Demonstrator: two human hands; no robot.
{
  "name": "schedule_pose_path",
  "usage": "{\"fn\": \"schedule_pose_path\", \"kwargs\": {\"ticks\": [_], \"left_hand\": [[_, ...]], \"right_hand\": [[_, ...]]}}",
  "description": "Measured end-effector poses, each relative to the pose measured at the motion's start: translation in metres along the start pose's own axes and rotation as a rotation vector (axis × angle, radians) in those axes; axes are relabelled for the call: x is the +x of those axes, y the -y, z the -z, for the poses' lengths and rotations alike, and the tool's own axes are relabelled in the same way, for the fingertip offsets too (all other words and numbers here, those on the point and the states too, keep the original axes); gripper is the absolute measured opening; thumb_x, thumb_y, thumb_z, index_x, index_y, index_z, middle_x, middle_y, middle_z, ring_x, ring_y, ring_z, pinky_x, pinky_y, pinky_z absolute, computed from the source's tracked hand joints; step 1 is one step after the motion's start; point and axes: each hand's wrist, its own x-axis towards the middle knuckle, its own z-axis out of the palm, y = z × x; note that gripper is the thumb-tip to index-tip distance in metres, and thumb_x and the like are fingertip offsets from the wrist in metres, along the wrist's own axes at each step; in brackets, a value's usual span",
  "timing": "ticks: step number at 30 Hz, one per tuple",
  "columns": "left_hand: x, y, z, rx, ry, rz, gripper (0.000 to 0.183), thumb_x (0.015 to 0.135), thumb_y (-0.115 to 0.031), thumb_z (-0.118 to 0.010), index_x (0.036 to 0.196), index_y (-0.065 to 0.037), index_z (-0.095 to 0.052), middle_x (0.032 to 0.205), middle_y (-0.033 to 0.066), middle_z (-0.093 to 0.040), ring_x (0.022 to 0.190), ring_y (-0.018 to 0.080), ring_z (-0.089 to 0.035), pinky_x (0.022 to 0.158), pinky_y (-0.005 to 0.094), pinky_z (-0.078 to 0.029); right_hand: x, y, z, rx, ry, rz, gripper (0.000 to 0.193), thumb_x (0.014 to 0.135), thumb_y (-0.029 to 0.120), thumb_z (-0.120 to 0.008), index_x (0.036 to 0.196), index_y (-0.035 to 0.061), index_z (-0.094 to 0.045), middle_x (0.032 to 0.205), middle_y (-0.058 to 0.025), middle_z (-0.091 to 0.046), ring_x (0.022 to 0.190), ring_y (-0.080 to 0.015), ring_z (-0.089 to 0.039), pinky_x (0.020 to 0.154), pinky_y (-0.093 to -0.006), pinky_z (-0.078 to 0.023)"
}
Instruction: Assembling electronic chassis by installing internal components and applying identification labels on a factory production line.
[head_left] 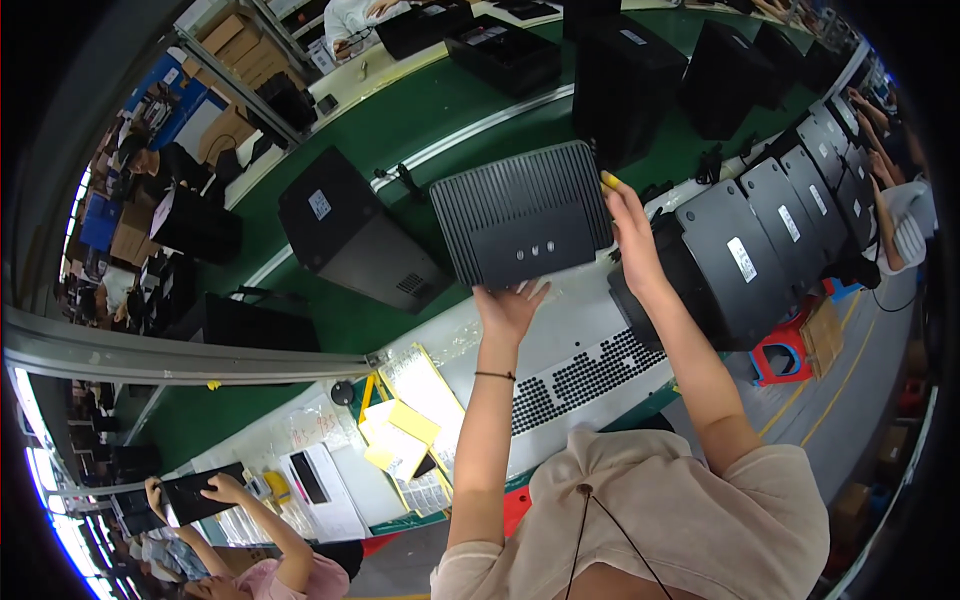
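A black box-shaped casing (520, 215) with a ribbed face and three small round marks is held up over the bench, slightly tilted. My left hand (508, 310) supports it from the lower edge, thumb spread out to the side; the other fingertips are hidden behind it. My right hand (634, 238) presses against the casing's right side, with yellow wrapping on a fingertip. Beneath my arms lie rows of black round pads (590, 378) on the bench. Left of the held casing, another black casing (355, 230) with a white label rests on the green belt.
Several labelled black casings (715, 262) stand in a row at my right. More casings (628, 85) sit across the green belt (385, 125). Yellow and white papers (405, 435) lie left of the pads. Another person (285, 575) handles a dark panel at lower left. A red stool (783, 352) stands right.
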Motion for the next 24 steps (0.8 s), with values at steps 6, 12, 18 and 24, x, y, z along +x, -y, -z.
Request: {"fn": "schedule_pose_path", "kwargs": {"ticks": [6, 12, 18, 24], "left_hand": [[0.011, 0.017, 0.068, 0.291, 0.047, -0.257, 0.046, 0.096, -0.036, -0.044, 0.131, -0.006, -0.049, 0.128, 0.0104, -0.055, 0.114, 0.0246, -0.055, 0.095, 0.0402, -0.048], [-0.011, 0.016, 0.143, 0.344, -0.054, -0.396, 0.037, 0.101, -0.024, -0.036, 0.131, -0.007, -0.049, 0.127, 0.0077, -0.055, 0.111, 0.0209, -0.056, 0.094, 0.0331, -0.048], [-0.065, 0.024, 0.099, 0.678, -0.500, -0.384, 0.044, 0.094, -0.044, -0.047, 0.118, -0.008, -0.056, 0.111, 0.0066, -0.062, 0.095, 0.0195, -0.060, 0.080, 0.0330, -0.052], [-0.087, -0.002, 0.093, 0.085, -0.047, -0.177, 0.040, 0.086, -0.041, -0.061, 0.107, -0.007, -0.063, 0.101, 0.0099, -0.066, 0.090, 0.0251, -0.064, 0.080, 0.0367, -0.053]], "right_hand": [[-0.043, 0.007, 0.027, 0.151, 0.006, -0.418, 0.055, 0.097, 0.048, -0.041, 0.134, 0.0079, -0.045, 0.123, -0.0027, -0.055, 0.114, -0.0112, -0.049, 0.099, -0.0300, -0.034], [-0.102, 0.009, 0.036, 0.065, 0.201, -0.404, 0.042, 0.096, 0.039, -0.050, 0.125, 0.0082, -0.051, 0.117, -0.0005, -0.057, 0.110, -0.0099, -0.051, 0.094, -0.0322, -0.040], [-0.083, -0.008, 0.059, -0.005, 0.283, -0.618, 0.044, 0.092, 0.047, -0.055, 0.115, 0.0100, -0.056, 0.108, -0.0003, -0.059, 0.103, -0.0107, -0.053, 0.092, -0.0355, -0.041], [-0.117, -0.040, 0.053, 0.147, 0.308, -0.687, 0.057, 0.088, 0.027, -0.064, 0.136, 0.0163, -0.033, 0.130, -0.0044, -0.044, 0.121, -0.0192, -0.045, 0.096, -0.0423, -0.040]]}}
